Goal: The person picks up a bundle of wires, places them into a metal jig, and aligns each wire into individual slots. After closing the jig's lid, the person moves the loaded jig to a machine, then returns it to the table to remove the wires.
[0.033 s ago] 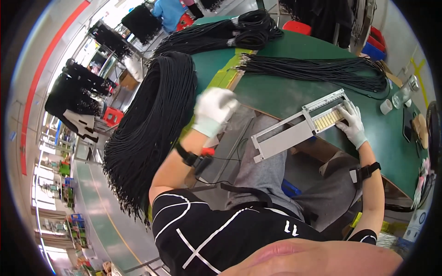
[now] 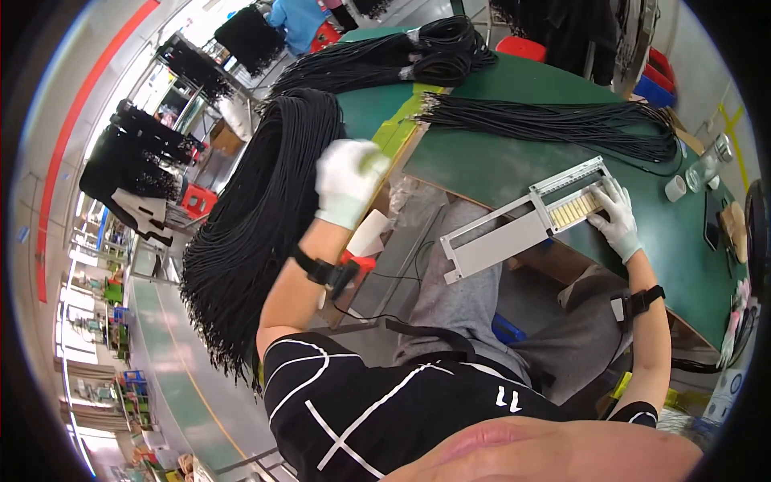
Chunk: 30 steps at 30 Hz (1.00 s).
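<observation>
My left hand, in a white glove, hangs in front of the large bundle of black cables at the left. Its fingers are bent and smeared by motion, so whether they hold anything cannot be made out. My right hand, also gloved, grips the right end of a long light-grey metal frame, fingers along one side and thumb on the other. A row of yellowish blocks sits in the frame beside my thumb. The frame lies slanted across the table's near edge, its left end above my leg.
On the green table lie a bundle of black cables and another coiled bundle farther back. A glass jar, a small white cup and a dark phone stand or lie at the right. A red stool is beyond.
My left hand has moved left, away from the frame and toward the large cable bundle. My right hand and the metal frame have hardly moved.
</observation>
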{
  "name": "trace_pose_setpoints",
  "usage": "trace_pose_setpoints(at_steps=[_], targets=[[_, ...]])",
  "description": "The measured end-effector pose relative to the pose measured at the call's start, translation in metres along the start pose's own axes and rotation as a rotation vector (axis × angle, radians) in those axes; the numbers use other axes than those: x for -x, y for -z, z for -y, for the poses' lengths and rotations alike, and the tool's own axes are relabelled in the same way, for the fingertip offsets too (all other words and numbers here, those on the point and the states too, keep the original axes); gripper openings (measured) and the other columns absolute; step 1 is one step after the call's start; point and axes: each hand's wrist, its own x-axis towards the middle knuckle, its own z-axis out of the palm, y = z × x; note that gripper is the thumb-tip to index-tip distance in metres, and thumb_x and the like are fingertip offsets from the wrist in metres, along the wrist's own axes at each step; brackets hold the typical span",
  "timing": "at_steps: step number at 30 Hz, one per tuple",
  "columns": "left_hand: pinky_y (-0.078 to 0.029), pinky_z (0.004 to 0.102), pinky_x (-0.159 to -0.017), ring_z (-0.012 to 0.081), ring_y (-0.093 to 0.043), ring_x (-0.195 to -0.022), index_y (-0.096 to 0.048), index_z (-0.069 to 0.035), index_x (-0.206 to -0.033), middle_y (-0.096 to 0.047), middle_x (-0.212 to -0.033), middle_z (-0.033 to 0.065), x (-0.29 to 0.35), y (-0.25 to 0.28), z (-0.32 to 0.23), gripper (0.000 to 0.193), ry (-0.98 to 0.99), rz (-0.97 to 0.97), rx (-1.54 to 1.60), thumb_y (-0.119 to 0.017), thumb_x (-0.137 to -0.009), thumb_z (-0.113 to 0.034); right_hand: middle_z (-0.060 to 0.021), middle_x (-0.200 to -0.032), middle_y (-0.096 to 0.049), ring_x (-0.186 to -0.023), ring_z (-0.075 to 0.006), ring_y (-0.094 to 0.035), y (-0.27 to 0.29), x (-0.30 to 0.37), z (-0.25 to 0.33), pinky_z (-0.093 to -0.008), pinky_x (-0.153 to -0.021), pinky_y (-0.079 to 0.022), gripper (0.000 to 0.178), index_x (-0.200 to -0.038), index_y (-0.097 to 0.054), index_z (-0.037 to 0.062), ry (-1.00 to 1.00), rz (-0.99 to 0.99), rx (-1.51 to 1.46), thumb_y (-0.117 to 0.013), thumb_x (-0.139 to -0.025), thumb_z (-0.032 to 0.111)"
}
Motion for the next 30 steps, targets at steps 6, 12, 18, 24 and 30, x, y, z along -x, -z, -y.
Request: trace_pose_setpoints(at_steps=[6, 12, 18, 24, 30], targets=[[-0.049, 0.0342, -0.087, 0.0242, -0.067, -0.093, -0.073, -0.001, -0.097, -0.072, -0.095, 0.0147, -0.023, 0.099, 0.156, 0.044, 0.618, -0.141, -0.13, -0.077, -0.08, -0.042, -0.0201, -0.149, -0.043, -0.142, -0.0407, -0.033, -0.003, -0.001, 0.007, -0.0524, -0.117, -0.022, 0.063, -0.134, -0.058, 0.0115, -0.002, -0.012, 0.02, -0.068, -0.083, 0.046], [-0.046, 0.0296, -0.081, 0.0188, -0.062, -0.084, -0.072, 0.003, -0.101, -0.07, -0.092, 0.0097, -0.054, 0.068, 0.185, 0.056, 0.723, 0.018, 0.086, -0.075, -0.081, -0.049, -0.0196, -0.149, -0.043, -0.142, -0.0401, -0.033, -0.003, 0.003, 0.002, -0.0528, -0.117, -0.023, 0.062, -0.135, -0.058, 0.0119, -0.009, -0.005, 0.031, -0.069, -0.082, 0.043], [-0.048, 0.0304, -0.083, 0.0174, -0.064, -0.089, -0.071, 0.004, -0.104, -0.07, -0.095, 0.0083, -0.057, 0.078, 0.214, 0.051, 0.849, 0.023, 0.427, -0.076, -0.083, -0.042, -0.0187, -0.149, -0.043, -0.142, -0.0396, -0.033, -0.002, 0.002, 0.004, -0.0527, -0.118, -0.022, 0.061, -0.134, -0.058, 0.0115, -0.022, 0.0, 0.028, -0.071, -0.081, 0.038], [-0.048, 0.029, -0.084, 0.017, -0.064, -0.09, -0.069, 0.004, -0.11, -0.07, -0.102, 0.0087, -0.044, 0.065, 0.231, 0.041, 0.824, -0.386, 0.718, -0.071, -0.089, -0.032, -0.0181, -0.148, -0.045, -0.141, -0.0387, -0.034, -0.005, 0.003, 0.0, -0.0528, -0.118, -0.022, 0.061, -0.133, -0.058, 0.0124, -0.01, -0.025, 0.015, -0.072, -0.08, 0.038], [-0.047, 0.0283, -0.088, 0.0178, -0.064, -0.094, -0.066, 0.004, -0.116, -0.07, -0.106, 0.0101, -0.031, 0.066, 0.236, 0.04, 0.728, -0.405, 0.698, -0.066, -0.093, -0.029, -0.0169, -0.145, -0.047, -0.14, -0.0376, -0.037, -0.006, 0.002, 0.004, -0.0532, -0.117, -0.023, 0.06, -0.131, -0.061, 0.0137, 0.005, -0.07, -0.003, -0.072, -0.079, 0.041]])
